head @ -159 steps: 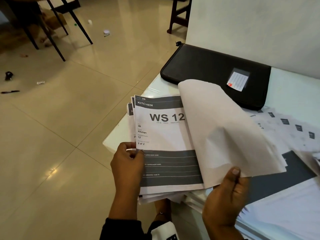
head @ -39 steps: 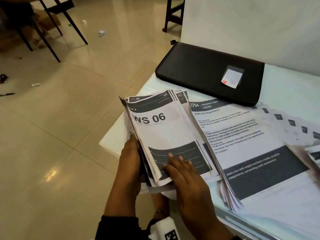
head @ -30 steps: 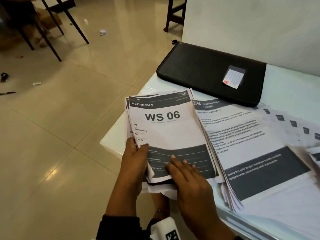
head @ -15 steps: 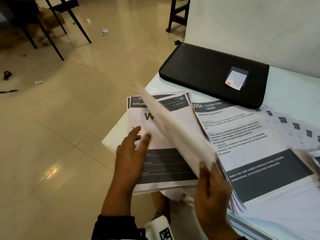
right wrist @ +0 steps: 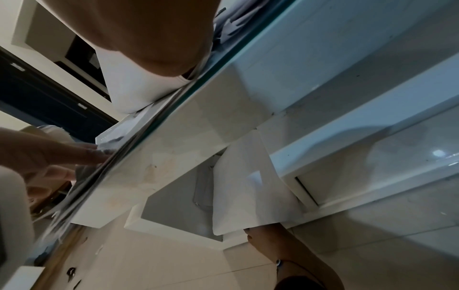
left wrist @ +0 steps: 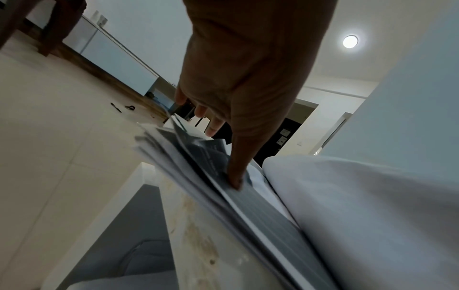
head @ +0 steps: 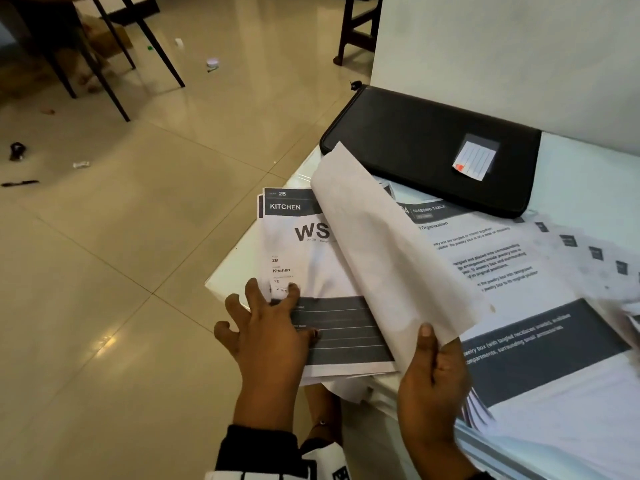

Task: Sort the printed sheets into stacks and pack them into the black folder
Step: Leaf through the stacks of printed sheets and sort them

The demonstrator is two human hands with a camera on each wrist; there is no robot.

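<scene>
A stack of printed sheets (head: 311, 271) lies at the table's near left corner, its top sheet headed "KITCHEN". My left hand (head: 273, 306) rests on its lower part with fingers spread, and a fingertip (left wrist: 236, 180) presses the stack's edge. My right hand (head: 429, 358) pinches the lower edge of a lifted sheet (head: 381, 254), which curls up and rightward with its blank back showing. To its right lies a second pile topped by a "DRESSING TABLE" sheet (head: 519, 289). The black folder (head: 415, 140) lies closed at the table's far side, against the wall.
More sheets (head: 595, 251) are fanned out at the far right of the white table (head: 588, 174). The table's left edge drops to a tiled floor (head: 138, 237) with chair legs (head: 152, 39) and small litter. A loose sheet (right wrist: 248, 186) hangs below the tabletop.
My right hand has swung the top sheet further up and to the right, uncovering more of the KITCHEN sheet. My left hand has spread on the stack.
</scene>
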